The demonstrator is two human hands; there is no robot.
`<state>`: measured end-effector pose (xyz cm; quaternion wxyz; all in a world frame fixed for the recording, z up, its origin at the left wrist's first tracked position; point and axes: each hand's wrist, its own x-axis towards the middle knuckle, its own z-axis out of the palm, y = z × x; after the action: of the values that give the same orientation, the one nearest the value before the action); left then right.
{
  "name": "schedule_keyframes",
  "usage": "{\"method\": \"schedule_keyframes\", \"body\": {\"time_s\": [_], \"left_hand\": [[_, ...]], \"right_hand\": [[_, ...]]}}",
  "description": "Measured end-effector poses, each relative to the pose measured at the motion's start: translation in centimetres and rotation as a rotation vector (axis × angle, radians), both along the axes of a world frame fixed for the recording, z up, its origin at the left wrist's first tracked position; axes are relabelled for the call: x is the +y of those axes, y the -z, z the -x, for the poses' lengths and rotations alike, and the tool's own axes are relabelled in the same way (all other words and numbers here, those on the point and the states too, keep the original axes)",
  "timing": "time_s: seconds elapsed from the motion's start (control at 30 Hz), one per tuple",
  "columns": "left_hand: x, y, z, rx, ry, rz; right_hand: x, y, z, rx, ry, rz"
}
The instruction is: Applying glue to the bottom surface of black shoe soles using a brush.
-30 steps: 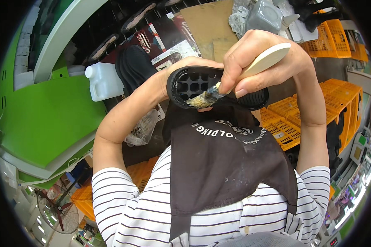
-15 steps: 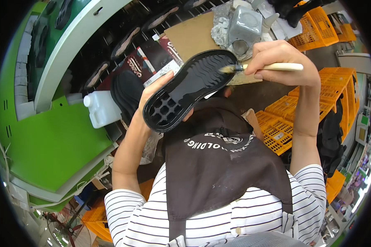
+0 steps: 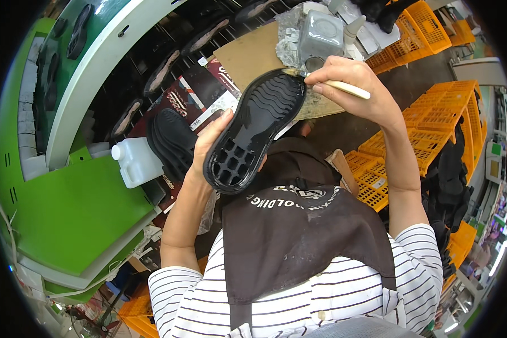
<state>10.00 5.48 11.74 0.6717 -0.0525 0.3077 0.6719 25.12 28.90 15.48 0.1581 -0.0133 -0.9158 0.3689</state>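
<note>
A black shoe sole (image 3: 259, 124) is tilted up in my left hand (image 3: 209, 141), its hollow face with wavy ridges and a square grid at the heel turned toward me. My left fingers wrap its left edge. My right hand (image 3: 352, 84) pinches a paintbrush (image 3: 349, 89) with a pale handle. The bristles touch the sole's toe rim at the top. Wet-looking gloss covers parts of the sole. Behind my left hand lies a stack of black soles (image 3: 172, 138).
A clear square container (image 3: 321, 35) stands on cardboard (image 3: 250, 53) ahead. A white jug (image 3: 138, 160) sits beside the green machine (image 3: 84, 219) at left. Orange crates (image 3: 428, 132) are stacked at right. Soles (image 3: 163, 70) lie along a dark rack at the far left.
The brush has moved from the inner face near the toe's right side to the top rim, with my right hand shifting left. The sole has turned more upright.
</note>
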Motion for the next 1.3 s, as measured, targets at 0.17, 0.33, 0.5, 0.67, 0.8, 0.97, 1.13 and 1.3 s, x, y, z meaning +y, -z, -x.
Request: {"method": "schedule_keyframes", "body": {"time_s": [0.17, 0.33, 0.5, 0.67, 0.8, 0.97, 1.13, 1.3], "left_hand": [[-0.4, 2.4, -0.1, 0.388, 0.051, -0.03], [-0.5, 3.5, 0.9, 0.296, 0.054, -0.064], [-0.2, 3.5, 0.7, 0.251, -0.034, -0.145], [0.5, 4.5, 1.6, 0.244, -0.138, -0.164], [-0.4, 5.2, 1.7, 0.176, 0.005, -0.232], [-0.5, 4.4, 0.9, 0.284, 0.05, -0.243], [-0.4, 4.9, 0.5, 0.4, -0.063, -0.021], [-0.6, 4.8, 1.1, 0.332, -0.054, -0.026]], "right_hand": [[-2.6, 0.3, 0.5, -0.068, 0.31, 0.266], [-3.2, -0.6, 0.6, -0.162, 0.121, 0.433], [-4.6, 1.5, 1.4, 0.136, -0.025, -0.082], [-8.8, 0.6, 1.0, 0.075, -0.417, 0.24], [-5.4, 1.7, 2.5, 0.1, -0.297, 0.48], [-1.7, 3.4, 3.1, 0.179, 0.063, -0.075], [-4.8, 3.2, 2.4, 0.145, 0.011, 0.097], [-4.5, 1.3, 2.8, 0.159, 0.07, 0.279]]}}
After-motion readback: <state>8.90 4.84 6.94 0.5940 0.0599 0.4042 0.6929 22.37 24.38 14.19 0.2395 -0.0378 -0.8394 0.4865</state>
